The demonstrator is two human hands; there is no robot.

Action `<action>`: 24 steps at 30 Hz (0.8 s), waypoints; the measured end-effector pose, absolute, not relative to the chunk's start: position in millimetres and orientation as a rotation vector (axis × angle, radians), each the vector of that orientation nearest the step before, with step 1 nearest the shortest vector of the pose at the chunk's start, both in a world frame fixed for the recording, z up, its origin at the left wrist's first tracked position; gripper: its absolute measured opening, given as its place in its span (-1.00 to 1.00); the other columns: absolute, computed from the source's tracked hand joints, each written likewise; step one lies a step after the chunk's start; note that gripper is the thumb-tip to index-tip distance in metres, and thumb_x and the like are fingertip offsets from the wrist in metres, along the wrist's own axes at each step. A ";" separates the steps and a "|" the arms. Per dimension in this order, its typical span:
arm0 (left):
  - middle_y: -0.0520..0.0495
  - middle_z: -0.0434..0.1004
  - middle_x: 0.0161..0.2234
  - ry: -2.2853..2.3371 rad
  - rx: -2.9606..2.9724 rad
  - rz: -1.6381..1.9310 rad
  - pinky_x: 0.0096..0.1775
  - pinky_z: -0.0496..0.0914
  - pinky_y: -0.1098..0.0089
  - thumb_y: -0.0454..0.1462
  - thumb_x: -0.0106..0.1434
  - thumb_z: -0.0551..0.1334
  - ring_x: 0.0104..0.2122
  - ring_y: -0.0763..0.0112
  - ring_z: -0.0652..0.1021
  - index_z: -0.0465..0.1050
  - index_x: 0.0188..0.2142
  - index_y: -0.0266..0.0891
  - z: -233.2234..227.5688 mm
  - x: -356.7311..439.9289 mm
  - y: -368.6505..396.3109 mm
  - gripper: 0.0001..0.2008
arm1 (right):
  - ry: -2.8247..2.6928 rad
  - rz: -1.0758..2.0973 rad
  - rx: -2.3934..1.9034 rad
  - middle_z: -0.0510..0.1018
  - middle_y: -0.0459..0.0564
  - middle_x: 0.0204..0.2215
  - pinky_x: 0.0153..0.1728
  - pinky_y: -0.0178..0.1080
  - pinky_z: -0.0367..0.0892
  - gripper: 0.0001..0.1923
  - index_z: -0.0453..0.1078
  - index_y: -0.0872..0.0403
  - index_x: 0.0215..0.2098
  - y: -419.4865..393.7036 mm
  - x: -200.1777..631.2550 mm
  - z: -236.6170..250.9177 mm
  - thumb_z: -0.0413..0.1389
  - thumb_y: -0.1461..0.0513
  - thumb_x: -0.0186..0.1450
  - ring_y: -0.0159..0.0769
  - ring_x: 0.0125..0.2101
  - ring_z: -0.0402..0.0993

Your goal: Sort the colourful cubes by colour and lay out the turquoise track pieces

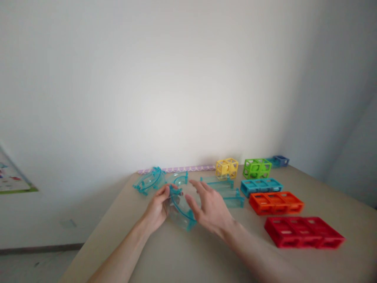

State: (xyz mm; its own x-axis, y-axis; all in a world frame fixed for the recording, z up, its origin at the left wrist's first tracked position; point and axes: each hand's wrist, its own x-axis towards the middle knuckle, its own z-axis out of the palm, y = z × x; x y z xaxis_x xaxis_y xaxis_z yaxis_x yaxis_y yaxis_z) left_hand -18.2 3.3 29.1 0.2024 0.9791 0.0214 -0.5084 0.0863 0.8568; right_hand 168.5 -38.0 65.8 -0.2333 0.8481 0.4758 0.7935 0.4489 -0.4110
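Observation:
My left hand (160,204) pinches one end of a clear curved track piece (180,216) with teal edges, tilted above the table. Fingers apart, my right hand (210,206) hovers at the piece's right side; whether it touches the piece I cannot tell. Beyond the hands lies another clear curved piece (180,179). Further left, more curved teal pieces (150,181) are clustered together. Straight clear track pieces (234,201) with teal edges lie behind my right hand, which partly covers them.
On the right are red (303,232), orange (277,203) and blue (261,186) block frames. Yellow (226,169) and green (257,169) cube frames stand further back, with a dark blue piece (280,160) in the corner. A purple patterned strip (188,169) runs along the wall.

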 end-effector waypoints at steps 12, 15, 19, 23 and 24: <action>-0.19 0.57 -0.18 0.564 1.392 0.722 -0.06 0.31 0.33 -0.32 0.02 0.41 -0.10 0.22 0.50 0.55 -0.21 -0.26 20.1 -17.3 -5.6 -0.71 | -2.302 0.077 -1.606 0.53 0.20 -0.25 -0.21 -0.01 0.30 -0.64 0.36 0.11 -0.02 -61.8 153.5 54.8 0.03 0.16 0.24 0.06 -0.22 0.48; -0.17 0.57 -0.19 0.609 1.322 0.709 -0.07 0.33 0.33 -0.32 0.04 0.39 -0.12 0.24 0.51 0.55 -0.23 -0.26 19.7 -18.1 -3.6 -0.75 | -2.314 0.052 -1.713 0.55 0.21 -0.29 -0.22 -0.01 0.33 -0.72 0.42 0.16 -0.16 -62.3 153.9 56.1 0.00 0.28 0.19 0.05 -0.24 0.51; -0.20 0.56 -0.21 0.639 1.256 0.753 -0.12 0.38 0.28 -0.28 0.12 0.34 -0.18 0.24 0.53 0.54 -0.25 -0.30 22.1 -18.2 -2.4 -0.81 | -2.306 0.042 -1.839 0.56 0.26 -0.28 -0.20 0.02 0.35 -0.69 0.46 0.20 -0.18 -62.9 155.7 57.6 0.06 0.27 0.12 0.09 -0.23 0.51; -0.12 0.52 -0.35 0.684 1.232 0.971 -0.31 0.43 0.35 -0.26 0.09 0.34 -0.36 0.34 0.53 0.52 -0.34 -0.31 22.4 -19.2 2.8 -0.85 | -2.280 0.032 -1.828 0.56 0.30 -0.24 -0.15 0.10 0.34 -0.57 0.48 0.21 -0.16 -63.2 156.0 57.4 0.08 0.04 0.18 0.15 -0.18 0.50; -0.09 0.50 -0.40 0.704 1.216 1.039 -0.38 0.42 0.38 -0.25 0.08 0.34 -0.42 0.39 0.51 0.52 -0.36 -0.30 21.7 -20.0 4.9 -0.85 | -2.272 0.034 -1.831 0.57 0.31 -0.26 -0.16 0.08 0.35 -0.56 0.50 0.21 -0.19 -63.0 155.8 57.7 0.05 0.03 0.21 0.14 -0.19 0.51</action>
State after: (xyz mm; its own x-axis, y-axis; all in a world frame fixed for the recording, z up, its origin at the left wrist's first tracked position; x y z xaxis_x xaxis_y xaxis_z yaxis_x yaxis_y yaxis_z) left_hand -20.0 4.9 21.7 0.3935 0.9149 0.0902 -0.2559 0.0148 0.9666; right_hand 155.8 -63.0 57.7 -0.1972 0.9675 0.1584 0.9623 0.2219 -0.1570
